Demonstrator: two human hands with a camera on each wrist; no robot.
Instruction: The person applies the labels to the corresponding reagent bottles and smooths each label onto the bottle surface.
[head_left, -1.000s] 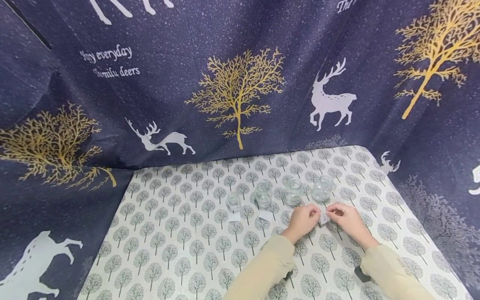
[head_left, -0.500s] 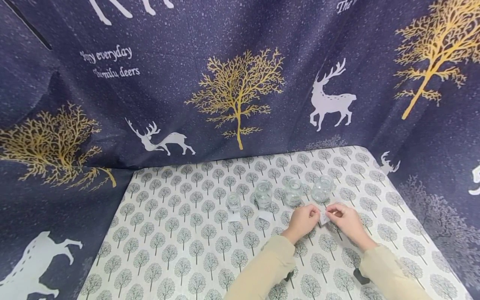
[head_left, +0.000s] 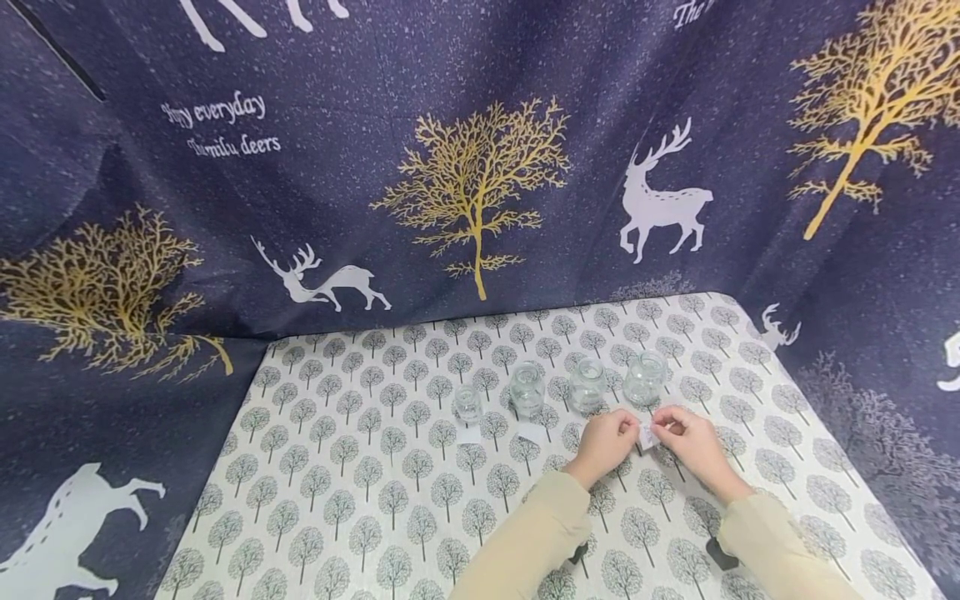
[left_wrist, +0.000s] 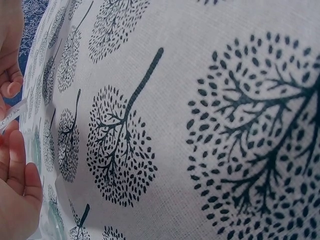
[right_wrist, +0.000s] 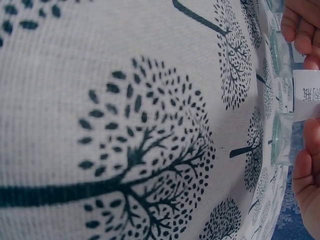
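Observation:
In the head view my left hand (head_left: 606,440) and right hand (head_left: 693,443) meet right of the table's middle, in front of the rightmost glass jars. A small white paper label (head_left: 648,435) is pinched between them, one hand at either side. Printed characters show on this label (right_wrist: 306,95) in the right wrist view, where the right hand's fingers (right_wrist: 306,172) hold its lower edge. The left wrist view catches the left hand (left_wrist: 17,200) at its lower left, thumb and fingers close to the label (left_wrist: 12,116).
Clear glass jars stand in a row: a small one (head_left: 467,404), two mid-size ones (head_left: 527,390) (head_left: 587,385) and a wide one (head_left: 644,379). White paper slips (head_left: 468,433) (head_left: 532,431) lie before the two leftmost. A dark blue curtain (head_left: 337,192) rises behind the tree-print tablecloth (head_left: 337,467).
The label's face has turned slightly so more of its print shows. Both hands stay almost in place, and the jars and slips have not moved.

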